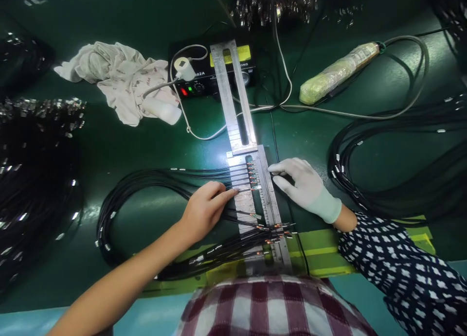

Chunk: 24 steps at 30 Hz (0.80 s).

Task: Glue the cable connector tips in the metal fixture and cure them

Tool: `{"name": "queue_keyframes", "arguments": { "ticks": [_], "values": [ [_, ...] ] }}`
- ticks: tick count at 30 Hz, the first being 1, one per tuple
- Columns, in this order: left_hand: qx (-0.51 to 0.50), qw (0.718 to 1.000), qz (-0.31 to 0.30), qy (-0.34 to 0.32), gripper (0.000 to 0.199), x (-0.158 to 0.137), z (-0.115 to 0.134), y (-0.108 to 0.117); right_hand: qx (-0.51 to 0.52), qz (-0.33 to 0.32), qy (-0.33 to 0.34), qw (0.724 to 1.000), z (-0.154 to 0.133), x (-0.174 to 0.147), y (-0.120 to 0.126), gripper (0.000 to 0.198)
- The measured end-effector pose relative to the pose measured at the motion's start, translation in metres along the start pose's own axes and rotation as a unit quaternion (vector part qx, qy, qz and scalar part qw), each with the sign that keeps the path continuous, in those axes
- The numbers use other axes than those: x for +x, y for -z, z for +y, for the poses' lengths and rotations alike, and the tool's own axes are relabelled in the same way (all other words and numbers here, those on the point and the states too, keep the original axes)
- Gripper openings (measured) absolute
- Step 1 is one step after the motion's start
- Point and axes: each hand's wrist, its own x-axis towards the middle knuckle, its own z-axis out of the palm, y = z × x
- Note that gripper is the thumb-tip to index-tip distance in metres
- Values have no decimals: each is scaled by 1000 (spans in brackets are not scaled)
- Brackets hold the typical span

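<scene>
In the head view, a row of black cables [105, 219] is laid across a slotted metal plate [270, 200] on the green counter [164, 146], with the slack looped to the left. By the left hand [204, 212], a single cable [245, 189] appears to be pinched in a narrow grip of thumb and forefinger, just behind its stripped end. The gloved right hand [306, 187] is poised at the plate's far edge, its fingertips near each other; whether anything is held in that grip cannot be told.

The cables are judged to be light and springy, with smooth jackets that may slip under a glove. The thin bared wire ends [251, 173] are likely to be easily bent, so hold is best taken on the jacket, close behind the strip. The metal plate is presumably rigid and heavier.

No box or tray is seen around the work; the upper cables are kept spaced on the plate, while a thicker bundle is crossed over its lower part. Farther back, a long object is enclosed in a clear plastic wrap [321, 85], its contents not readable. Beside a crumpled white cloth [120, 78], a black control box [209, 85] is placed.
</scene>
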Motion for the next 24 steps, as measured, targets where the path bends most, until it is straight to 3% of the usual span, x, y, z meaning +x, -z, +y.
{"name": "queue_keyframes", "arguments": {
  "ticks": [9,15,18,21,24],
  "values": [
    [95,993,20,-70,33,4,-5,-5,-3,-7,-5,1000,-1,1,2,16],
    [45,998,20,-39,33,-2,-7,-7,-6,-7,-5,1000,0,0,1,16],
    [104,994,29,-6,37,-12,-3,-8,-33,12,74,997,3,-2,-1,33],
    [155,988,24,-5,40,-19,0,-10,-91,-25,178,979,2,-3,-5,56],
    [160,987,20,-19,40,-19,2,-10,-146,-58,194,968,-1,-3,-6,59]
  ]
}}
